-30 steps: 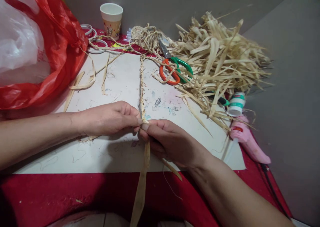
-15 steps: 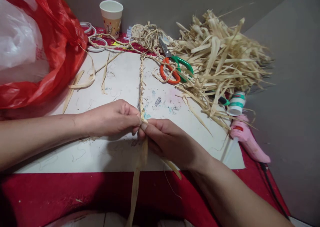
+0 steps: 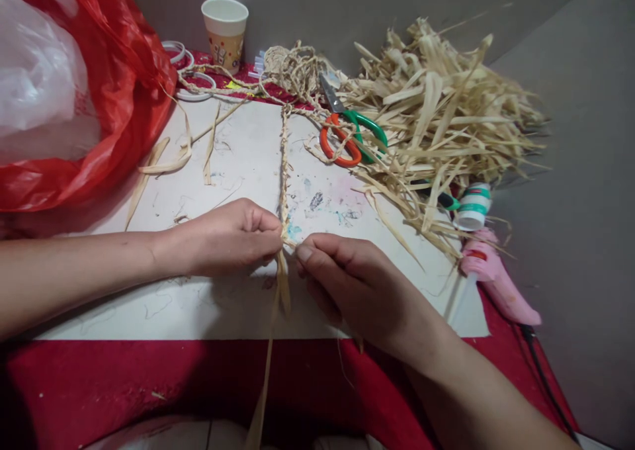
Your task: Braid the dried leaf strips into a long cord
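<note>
A thin braid of dry straw-coloured strips runs down the middle of a white board. At its lower end my left hand is closed, pinching the braid between thumb and forefinger. Just to the right, my right hand grips one strip and holds it out sideways from the braid. Another loose strip hangs below the hands, over the board's near edge and the red cloth. The fingertips hide part of the strips.
A heap of dry strips lies at the back right, with scissors beside it. Near the right edge are a white-and-green bottle and a pink glue gun. A paper cup stands behind; a red plastic bag fills the left.
My right hand has moved slightly right, away from my left, drawing a strip out sideways. My left hand stays at the braid's end. The hanging strips have shifted.
</note>
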### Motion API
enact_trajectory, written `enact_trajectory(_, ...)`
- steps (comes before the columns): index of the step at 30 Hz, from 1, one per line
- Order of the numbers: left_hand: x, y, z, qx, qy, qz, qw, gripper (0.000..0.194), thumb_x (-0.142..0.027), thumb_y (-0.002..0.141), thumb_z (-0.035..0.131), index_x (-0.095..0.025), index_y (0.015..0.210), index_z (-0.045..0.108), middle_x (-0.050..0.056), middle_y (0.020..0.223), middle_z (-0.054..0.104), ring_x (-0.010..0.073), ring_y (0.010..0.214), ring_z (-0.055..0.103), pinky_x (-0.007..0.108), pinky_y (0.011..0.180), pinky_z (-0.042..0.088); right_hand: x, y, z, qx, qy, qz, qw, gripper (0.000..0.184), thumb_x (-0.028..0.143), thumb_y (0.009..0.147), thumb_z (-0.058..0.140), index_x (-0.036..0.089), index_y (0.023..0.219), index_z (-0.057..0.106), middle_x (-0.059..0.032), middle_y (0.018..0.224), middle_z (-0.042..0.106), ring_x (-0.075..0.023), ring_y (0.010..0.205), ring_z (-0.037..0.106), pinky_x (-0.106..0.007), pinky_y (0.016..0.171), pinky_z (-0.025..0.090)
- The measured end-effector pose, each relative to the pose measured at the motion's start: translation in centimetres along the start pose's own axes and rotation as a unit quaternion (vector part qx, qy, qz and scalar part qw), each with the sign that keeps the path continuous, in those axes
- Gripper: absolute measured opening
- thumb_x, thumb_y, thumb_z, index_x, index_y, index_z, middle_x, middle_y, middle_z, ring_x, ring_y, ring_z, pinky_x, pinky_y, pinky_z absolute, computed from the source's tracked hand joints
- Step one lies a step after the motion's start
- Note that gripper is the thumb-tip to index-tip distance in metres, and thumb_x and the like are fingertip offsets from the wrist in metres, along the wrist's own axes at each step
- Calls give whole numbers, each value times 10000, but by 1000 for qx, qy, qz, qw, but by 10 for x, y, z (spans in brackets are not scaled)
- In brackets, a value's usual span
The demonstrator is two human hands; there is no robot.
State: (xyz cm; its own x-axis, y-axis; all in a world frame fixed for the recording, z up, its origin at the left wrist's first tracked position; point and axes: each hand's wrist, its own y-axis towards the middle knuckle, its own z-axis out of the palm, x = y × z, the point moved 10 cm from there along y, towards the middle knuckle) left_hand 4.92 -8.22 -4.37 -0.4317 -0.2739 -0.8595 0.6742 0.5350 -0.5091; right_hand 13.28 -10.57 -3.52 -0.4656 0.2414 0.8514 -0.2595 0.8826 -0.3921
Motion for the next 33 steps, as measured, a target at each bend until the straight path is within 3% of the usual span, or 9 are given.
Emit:
enact_trajectory(2,-2,-1,1,3,4,0,1000,254,-253,801,466,-180,567,403,-62,497,319,48,424,250,208,406,173,-1,-2,7,12,40,16,999,384,303,928,378,193,562,418,42,418,409,-72,375,348,-211,387,266)
enact_trajectory(6,-4,-1,-2,-11,16,5,1000,249,-241,790,467,-173,554,429,-59,495,325,51,431,257,208,411,187,7,-2,18,1,36,-28,999,338,280,922,400,186,603,460,30,476,468,-80,434,407,-211,445,324)
enact_trajectory(12,4,0,-5,-22,-3,2,1000,265,-256,784,484,-166,535,481,-50,490,334,56,432,247,222,412,186,7,-2,22,-35,-66,-68,995,318,302,935,379,193,653,475,-10,573,529,-116,521,436,-248,509,294)
enact_trajectory(21,13,1,1,2,-56,-11,998,321,-313,831,489,-164,547,504,-57,460,305,52,408,212,223,395,154,9,-5,19,-46,-197,-41,978,273,321,945,340,199,731,457,-28,598,540,-133,520,426,-287,541,230)
enact_trajectory(27,13,0,1,-3,-41,-14,999,252,-299,835,505,-154,659,613,-56,441,356,48,377,237,209,374,151,14,-18,42,4,-283,-64,957,204,266,932,373,188,802,510,-69,672,627,-159,550,510,-309,537,221)
enact_trajectory(31,10,1,-2,-21,-18,-14,1000,222,-298,828,531,-134,798,678,-64,432,359,45,372,225,200,368,138,33,-46,69,94,-331,-147,927,271,379,903,468,185,763,594,-79,656,648,-177,537,533,-318,498,228)
enact_trajectory(33,6,0,-2,-24,-23,-11,999,220,-287,826,539,-116,783,672,-62,428,370,41,372,229,196,367,143,46,-57,59,95,-288,-173,937,324,458,875,509,197,718,622,-63,647,649,-167,550,544,-299,488,284)
